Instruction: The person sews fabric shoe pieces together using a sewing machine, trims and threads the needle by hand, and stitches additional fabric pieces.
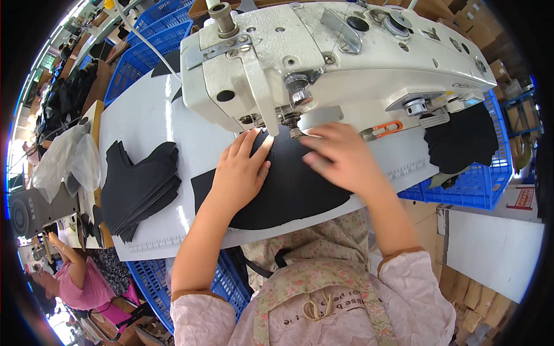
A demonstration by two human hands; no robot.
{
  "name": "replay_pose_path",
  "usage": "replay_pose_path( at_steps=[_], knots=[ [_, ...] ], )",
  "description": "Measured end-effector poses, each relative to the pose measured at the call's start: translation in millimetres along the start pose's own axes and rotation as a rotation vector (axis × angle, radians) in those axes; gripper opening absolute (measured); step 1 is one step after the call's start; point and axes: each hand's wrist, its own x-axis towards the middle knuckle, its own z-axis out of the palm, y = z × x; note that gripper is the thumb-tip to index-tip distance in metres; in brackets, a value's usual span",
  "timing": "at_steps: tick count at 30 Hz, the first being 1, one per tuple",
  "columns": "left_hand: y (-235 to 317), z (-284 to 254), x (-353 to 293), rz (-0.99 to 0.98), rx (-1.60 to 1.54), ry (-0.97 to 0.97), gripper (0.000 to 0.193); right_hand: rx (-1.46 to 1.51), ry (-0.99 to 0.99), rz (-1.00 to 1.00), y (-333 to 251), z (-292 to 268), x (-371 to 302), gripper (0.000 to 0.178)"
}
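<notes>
A white sewing machine point(334, 52) spans the top of the table, its needle area just beyond my hands. Under it and toward me spreads a black fabric piece point(288, 199) with a curved near edge. My left hand point(243, 164) lies flat on this piece, fingers stretched toward the presser foot. To the right of the needle is my right hand point(340, 154), smeared by motion, thumb apart from its fingers and nothing visible between them. Whether its fingertips touch the fabric, I cannot tell. Orange-handled thread snips point(385, 130) lie beyond that hand, by the machine's base.
A fanned stack of cut black pieces point(138, 190) lies at the table's left. More black pieces point(461, 138) rest at the right, above a blue crate point(490, 179). The pale table point(153, 245) has a ruler strip along its near edge. A person in pink point(86, 282) sits far left.
</notes>
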Motion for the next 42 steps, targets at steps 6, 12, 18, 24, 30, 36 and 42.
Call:
replay_pose_path(
  at_steps=[6, 12, 18, 24, 30, 36, 42],
  knots=[
    [4, 0, 6, 0.009, -0.058, -0.005, 0.043, -0.525, 0.667, 0.502, 76, -78, -90, 0.022],
    [3, -2, 4, -0.012, -0.052, 0.0, 0.043, -0.705, 0.33, 0.562, 90, -67, -106, 0.058],
    [2, 0, 3, 0.0, -0.045, -0.006, 0.043, -0.669, 0.312, 0.58, 94, -63, -117, 0.058],
    [3, -1, 5, -0.002, -0.053, -0.007, 0.042, -0.671, 0.313, 0.585, 95, -63, -118, 0.056],
    [2, -1, 3, 0.008, -0.037, 0.001, 0.042, -0.62, 0.331, 0.584, 92, -62, -114, 0.055],
    [3, -2, 4, 0.007, -0.032, -0.005, 0.042, -0.641, 0.34, 0.56, 92, -63, -115, 0.054],
    [2, -2, 3, 0.003, -0.035, -0.01, 0.042, -0.634, 0.336, 0.565, 91, -63, -114, 0.054]
  ],
)
